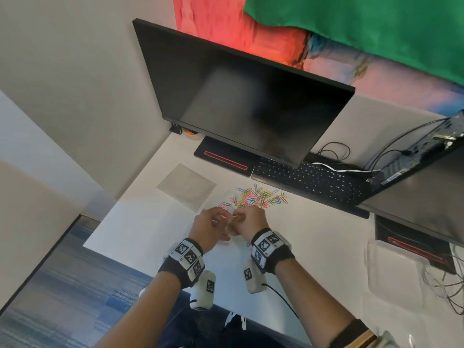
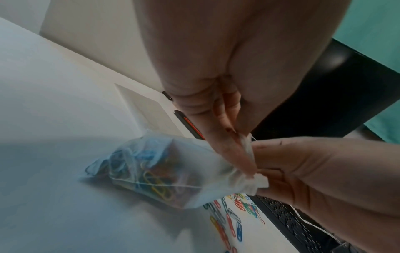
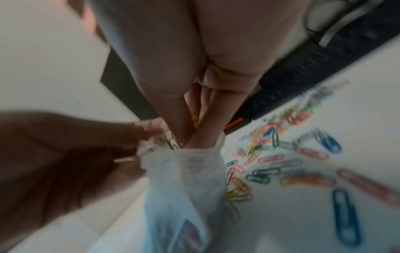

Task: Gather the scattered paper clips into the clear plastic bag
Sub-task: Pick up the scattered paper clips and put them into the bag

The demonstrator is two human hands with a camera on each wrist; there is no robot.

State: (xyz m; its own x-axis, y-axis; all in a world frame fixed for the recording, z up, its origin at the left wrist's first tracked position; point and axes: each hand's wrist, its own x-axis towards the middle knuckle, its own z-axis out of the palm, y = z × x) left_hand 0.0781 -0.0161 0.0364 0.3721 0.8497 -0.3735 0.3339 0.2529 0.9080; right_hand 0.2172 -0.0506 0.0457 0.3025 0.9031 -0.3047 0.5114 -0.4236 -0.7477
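Clear plastic bag: part-filled with coloured clips, its body resting on the white tabletop near the front edge, its mouth gathered between both hands. Left hand: fingers pinching one side of the bag's rim. Right hand: fingertips pushed into the bag's opening, pinched on what looks like a yellow clip, though that view is blurred; a second clip sits at the rim beside the left thumb. Loose paper clips: a dense multicoloured scatter at 12 to 1 o'clock of the hands, just short of the black keyboard; a few strays lie closer to the bag. Task state, by judgement: well under way, with a sizeable share of clips yet to be gathered. Surroundings: dark monitor at 12 o'clock, a pale square mat at 11 o'clock, a clear lidded container at 3 o'clock. Risks: the rim clip is likely to catch on the crumpled film and drop outside as the right fingers pull out; a slackened left pinch would let the mouth collapse; tilting the loaded bag towards its opening could spill clips back out; wire ends may snag or puncture the thin plastic.
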